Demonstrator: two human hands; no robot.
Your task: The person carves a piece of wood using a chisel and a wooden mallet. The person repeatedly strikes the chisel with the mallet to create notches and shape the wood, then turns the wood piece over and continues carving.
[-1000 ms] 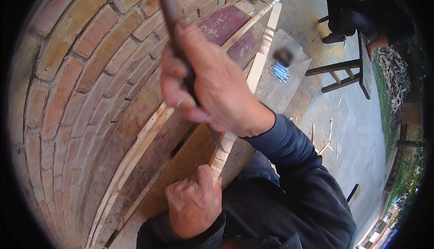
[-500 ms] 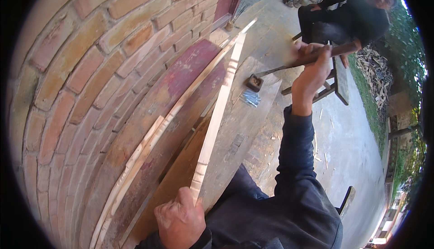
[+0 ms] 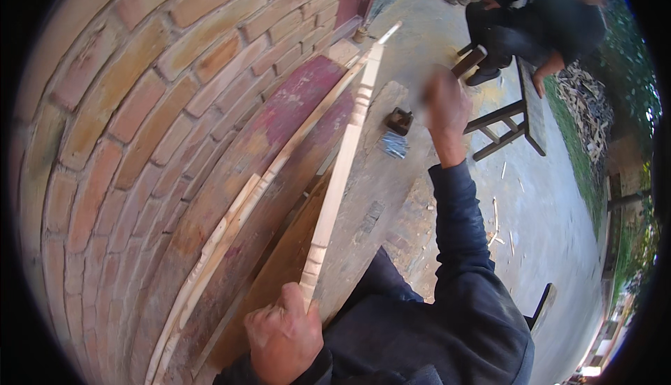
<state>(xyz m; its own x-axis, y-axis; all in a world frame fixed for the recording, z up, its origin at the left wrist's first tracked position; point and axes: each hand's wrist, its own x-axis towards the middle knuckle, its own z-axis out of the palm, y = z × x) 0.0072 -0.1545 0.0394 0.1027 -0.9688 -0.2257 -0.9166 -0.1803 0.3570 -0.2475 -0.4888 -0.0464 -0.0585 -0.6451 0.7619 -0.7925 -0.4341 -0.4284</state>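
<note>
My left hand (image 3: 285, 332) is closed around the near end of a long pale wooden strip (image 3: 334, 189), which has dark marks or notches at both ends. The strip slants away from me above the worn plank bench. Out at the far right, my right hand (image 3: 447, 109) is closed on a brown wooden-handled tool (image 3: 470, 62). Motion blurs its fingers, and the tool's working end cannot be made out. To the left of this hand, a small square dark box (image 3: 400, 120) rests on the bench, beside a pile of silvery nails (image 3: 394, 144).
More pale wooden strips (image 3: 231, 220) lie along the reddish boards (image 3: 300, 95) by the brick wall (image 3: 140, 105). Another person (image 3: 538, 18) sits on a wooden bench (image 3: 528, 105) at the far right. Wood scraps (image 3: 496, 220) are scattered over the concrete floor.
My right hand has swung left and slightly down with the tool, whose handle now points differently. The left hand and its strip have shifted only slightly.
</note>
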